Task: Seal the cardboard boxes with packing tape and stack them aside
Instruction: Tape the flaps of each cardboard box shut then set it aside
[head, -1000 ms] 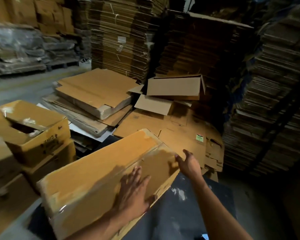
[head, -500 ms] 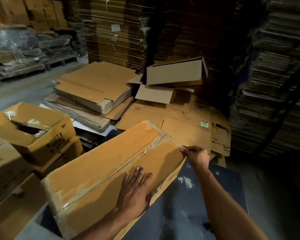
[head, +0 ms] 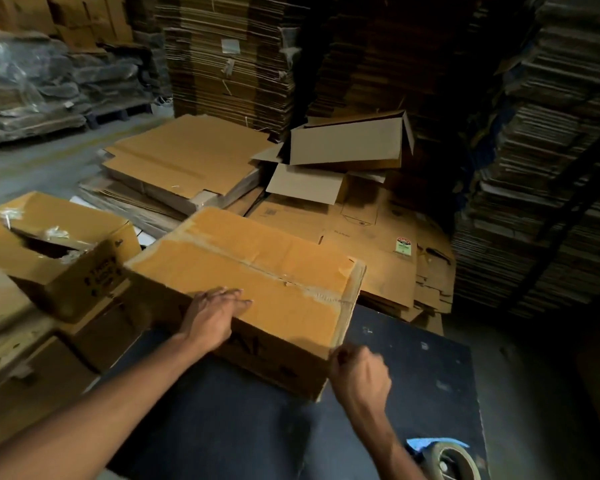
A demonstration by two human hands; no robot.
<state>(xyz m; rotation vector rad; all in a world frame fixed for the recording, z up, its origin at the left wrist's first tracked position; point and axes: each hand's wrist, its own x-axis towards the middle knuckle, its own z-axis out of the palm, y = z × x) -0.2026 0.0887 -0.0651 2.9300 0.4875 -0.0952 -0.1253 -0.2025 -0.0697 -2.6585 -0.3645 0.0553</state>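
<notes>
While the box [head: 257, 282] overhangs the dark surface [head: 413, 368] leftward, its taped seam looks wrinkled; left hand [head: 212, 320] fingers press flat, right hand [head: 359, 379] seemingly pinches its corner.

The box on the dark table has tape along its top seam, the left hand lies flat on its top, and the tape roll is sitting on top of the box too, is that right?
Not quite. The head view shows the tape roll lying on the dark table, near its right front corner, not on the box. The rest holds: tape runs along the top seam, and the left hand lies flat on the box's top.
</notes>
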